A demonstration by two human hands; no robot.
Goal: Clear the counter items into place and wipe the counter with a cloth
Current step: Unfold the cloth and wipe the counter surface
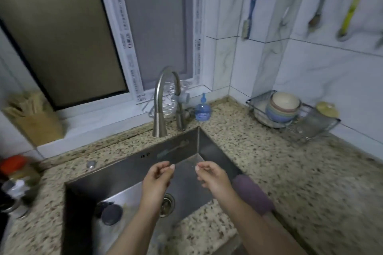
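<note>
We see the left hand (158, 176) and the right hand (211, 175) held apart over the stainless steel sink (128, 174), fingers loosely curled and holding nothing. A rolled purple cloth (251, 193) lies on the speckled granite counter (300, 172) at the sink's right edge, just beside the right forearm. A wire dish rack (290, 114) with stacked bowls sits by the back wall.

Home kitchen: steel sink (132, 174), faucet (163, 97), granite counter (310, 172), dish rack (290, 114).
</note>
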